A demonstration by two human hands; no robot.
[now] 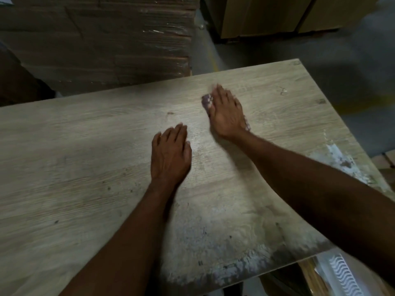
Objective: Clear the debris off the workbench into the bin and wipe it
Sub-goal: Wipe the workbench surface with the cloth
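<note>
Pressing flat on a small purplish cloth, the right grip has its fingers straight and close together, palm down. It pins the cloth to the table rather than curling round it. Only a corner of the cloth shows past the fingers and a scrap beside the wrist. The left grip lies just beside it, nearer the person, also flat with fingers extended and holding nothing, apparently bracing on the wood. Judging from this, the job is in its wiping stage: no loose scraps of any size show on the table, and the wood around both grips looks fairly clean. What looks undone is the pale, chalky residue smeared along the near edge, a second whitish patch by the right edge, and a few dark specks toward the left. Whether these are dust that will wipe off or stains in the surface is hard to say. The bin is nowhere in view, so I cannot tell whether debris has gone into it. The right grip and the cloth are blurred, so the cloth's size and folds are unclear. Behind the table stands a film-wrapped stack of cardboard, with brown cartons farther right, both dim. A white ribbed object below the near right corner is cut off and cannot be identified.
</note>
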